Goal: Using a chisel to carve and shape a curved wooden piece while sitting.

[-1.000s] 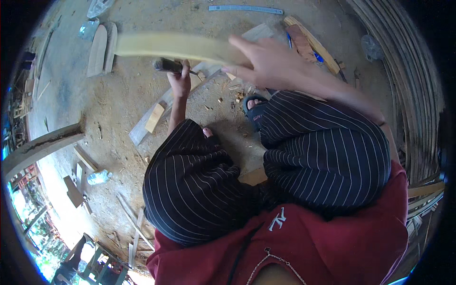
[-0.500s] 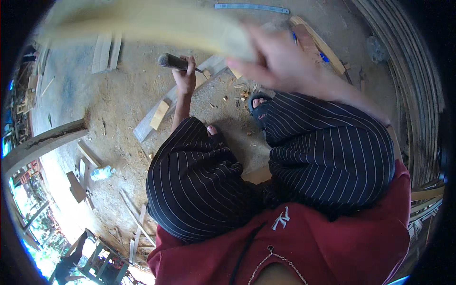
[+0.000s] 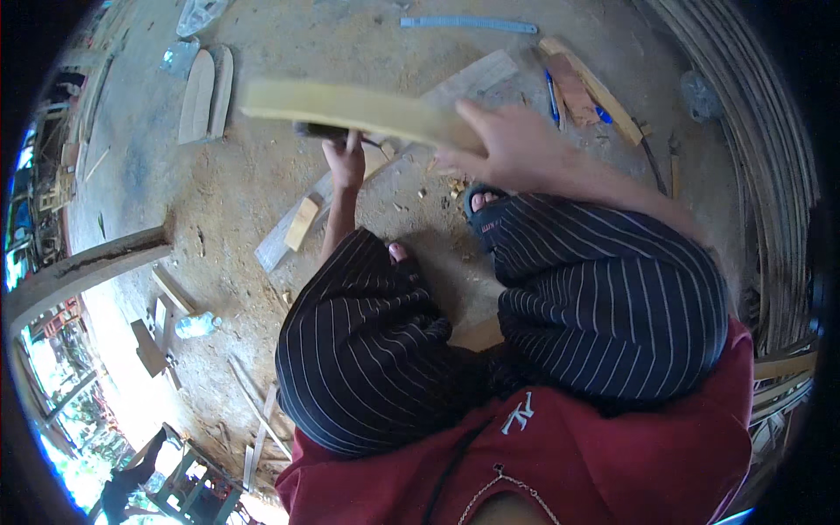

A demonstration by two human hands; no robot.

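Head camera looking straight down over striped trousers, and the right hand (image 3: 516,153) is clamped around one end of a long pale wooden strip (image 3: 359,109), fingers wrapped over its top edge; the strip runs out level to the left, raised above the sandy ground (image 3: 262,175). Just under the strip, the left hand (image 3: 346,162) reaches forward with its fingers closed on a dark-handled tool (image 3: 319,131), and most of that tool is hidden behind the strip, so its kind cannot be told. Below both hands a grey plank (image 3: 455,83) lies slantwise on the ground, a small yellow wood block (image 3: 302,223) resting on its lower end, chips scattered close by. One foot in a dark sandal (image 3: 486,206) sits near the plank. Off to the upper left, two rounded flat boards (image 3: 206,92) lie side by side. At the top, a blue ruler (image 3: 468,24); right of it, blue pens (image 3: 551,96) beside reddish and yellow offcuts. A plastic bottle (image 3: 197,325) lies at lower left.
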